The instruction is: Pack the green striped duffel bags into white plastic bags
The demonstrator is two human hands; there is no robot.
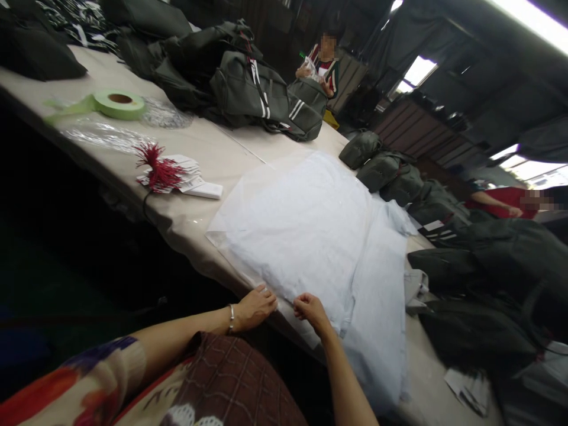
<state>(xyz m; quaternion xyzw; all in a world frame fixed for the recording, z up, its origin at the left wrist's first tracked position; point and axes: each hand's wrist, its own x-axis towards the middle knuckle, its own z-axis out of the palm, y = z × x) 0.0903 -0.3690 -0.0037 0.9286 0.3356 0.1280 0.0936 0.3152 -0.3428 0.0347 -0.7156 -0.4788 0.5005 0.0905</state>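
Observation:
A stack of translucent white plastic bags (pixel 310 219) lies flat across the table, its near edge at the table's front. My left hand (pixel 256 308) is at that edge, fingers bent and close together on the plastic. A little to the right, my right hand (pixel 312 312) is closed in a pinch at the same edge, thumb against the fingers. The thin plastic between the fingertips is hard to make out. To the left of the stack lies a bunch of white hang tags (pixel 190 177) with red strings (pixel 162 170).
Dark green backpacks (pixel 248 89) are piled at the back of the table (pixel 239 145), and more backpacks (pixel 444 213) line the right side. A green tape roll (pixel 119 104) and clear crumpled plastic (pixel 106 134) lie at the left. Two people (pixel 326 62) stand beyond the bags.

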